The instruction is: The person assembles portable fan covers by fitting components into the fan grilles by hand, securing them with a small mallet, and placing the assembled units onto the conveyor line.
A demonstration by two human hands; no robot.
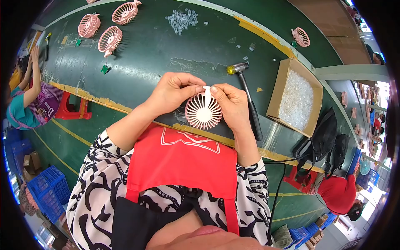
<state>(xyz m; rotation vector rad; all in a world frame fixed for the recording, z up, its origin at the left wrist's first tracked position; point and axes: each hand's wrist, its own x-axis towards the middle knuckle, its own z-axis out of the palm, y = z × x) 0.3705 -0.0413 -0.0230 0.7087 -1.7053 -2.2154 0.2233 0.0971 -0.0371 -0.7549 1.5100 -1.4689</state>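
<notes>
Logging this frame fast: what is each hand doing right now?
Left hand: closed, pinching the stem of the pink fan grille.
Right hand: closed, holding the same grille at its top and right edge.

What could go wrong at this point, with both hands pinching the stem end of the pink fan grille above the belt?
1. The pink fan grille is held only by fingertips of the left hand and right hand at its stem; it could slip or twist, and the thin ribs might bend.
2. The hammer lies right beside the right hand, so a wrist movement might knock it.
3. Small clear parts lie loose on the green belt and could scatter.
</notes>
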